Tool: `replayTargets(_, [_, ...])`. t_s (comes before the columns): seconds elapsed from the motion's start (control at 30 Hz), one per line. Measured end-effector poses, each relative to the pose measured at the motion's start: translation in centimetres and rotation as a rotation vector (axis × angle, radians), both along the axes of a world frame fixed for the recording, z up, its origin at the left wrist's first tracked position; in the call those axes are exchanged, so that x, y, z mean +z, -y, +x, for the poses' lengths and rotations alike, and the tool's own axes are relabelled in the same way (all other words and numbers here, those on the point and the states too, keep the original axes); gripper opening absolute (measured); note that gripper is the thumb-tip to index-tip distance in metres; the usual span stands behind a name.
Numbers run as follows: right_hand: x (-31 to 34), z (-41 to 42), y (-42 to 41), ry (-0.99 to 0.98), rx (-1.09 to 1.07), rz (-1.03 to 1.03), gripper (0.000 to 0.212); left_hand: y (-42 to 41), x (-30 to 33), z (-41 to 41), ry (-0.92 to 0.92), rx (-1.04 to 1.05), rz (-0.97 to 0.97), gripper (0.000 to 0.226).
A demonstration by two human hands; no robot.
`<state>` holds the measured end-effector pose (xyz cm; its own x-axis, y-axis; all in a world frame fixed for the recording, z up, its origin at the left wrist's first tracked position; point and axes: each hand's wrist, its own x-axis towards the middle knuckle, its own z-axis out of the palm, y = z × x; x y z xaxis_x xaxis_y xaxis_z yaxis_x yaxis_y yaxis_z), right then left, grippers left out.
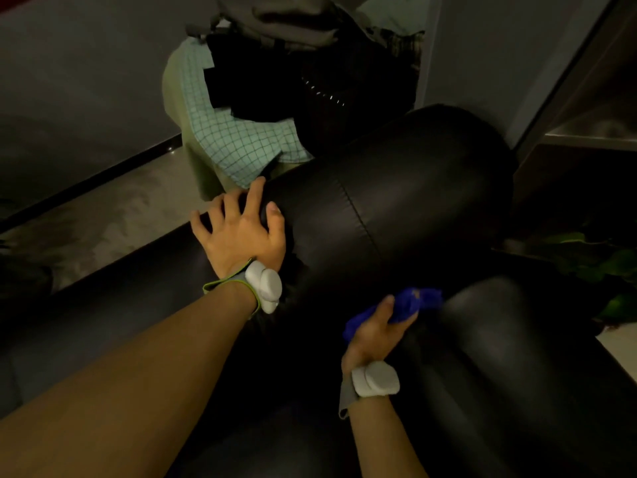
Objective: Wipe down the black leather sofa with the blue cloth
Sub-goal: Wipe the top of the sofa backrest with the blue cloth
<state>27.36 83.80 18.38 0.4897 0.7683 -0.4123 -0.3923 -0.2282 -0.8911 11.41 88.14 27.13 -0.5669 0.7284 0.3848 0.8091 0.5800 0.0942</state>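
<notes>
The black leather sofa (406, 201) fills the middle and lower view, with a rounded cushion running up to the right and a stitched seam across it. My left hand (241, 229) rests on the near left end of that cushion, fingers spread. Lower right, my right hand (375, 331) grips the bunched blue cloth (410, 301) against the dark crease between two cushions. Both wrists carry white bands.
A pile of clothes (275, 81), including a pale green checked shirt (227, 132), lies heaped at the sofa's far end. Grey floor (113, 215) and a dark skirting line lie to the left. Green plant leaves (606, 267) sit at the right edge.
</notes>
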Motion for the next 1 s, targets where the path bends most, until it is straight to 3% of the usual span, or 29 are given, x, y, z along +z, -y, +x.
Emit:
replayTargets(0.13, [3.8,-0.4,-2.4,0.627,0.288,0.404,0.057,0.1,0.4,0.2,0.019,-0.004,-0.011,0.051])
replayTargets(0.2, [5.1,-0.6,-3.4,0.993,0.452,0.508,0.068,0.0,0.5,0.2,0.028,-0.004,-0.017,0.052])
replayTargets(0.27, [4.7,-0.1,-4.0,1.176,0.515,0.576,0.068,0.0,0.4,0.1,0.024,0.000,-0.015,0.052])
replayTargets(0.33, [3.3,1.5,-4.3,1.106,0.436,0.554,0.065,0.0,0.2,0.1,0.011,-0.002,-0.017,0.051])
replayTargets(0.47, [1.6,3.3,-4.8,0.523,0.231,0.306,0.056,0.0,-0.2,-0.2,-0.004,0.004,0.005,0.050])
replayTargets(0.53, [2.4,3.0,-5.6,0.374,0.117,0.266,0.052,0.0,-0.2,0.0,-0.009,0.002,0.004,0.050])
replayTargets(0.57, [3.2,2.5,-5.9,0.389,0.101,0.246,0.052,0.0,-0.2,0.0,-0.008,0.003,0.002,0.050])
replayTargets(0.63, [4.6,1.1,-5.5,0.658,0.192,0.275,0.056,-0.1,-0.1,0.0,-0.005,0.000,0.004,0.050])
replayTargets(0.7, [5.6,-0.8,-3.7,1.012,0.359,0.451,0.060,-0.1,-0.1,-0.1,-0.009,-0.001,0.017,0.051])
replayTargets(0.77, [5.4,-2.7,-1.3,1.217,0.552,0.637,0.057,-0.1,-0.1,-0.3,0.017,-0.012,0.005,0.052])
replayTargets(0.9, [2.5,-1.5,1.9,1.363,0.781,0.833,0.063,0.2,0.6,0.1,0.036,-0.013,-0.008,0.055])
replayTargets(1.0, [1.4,3.0,-1.6,1.323,0.761,0.786,0.073,0.3,0.8,0.4,0.037,-0.023,0.007,0.054])
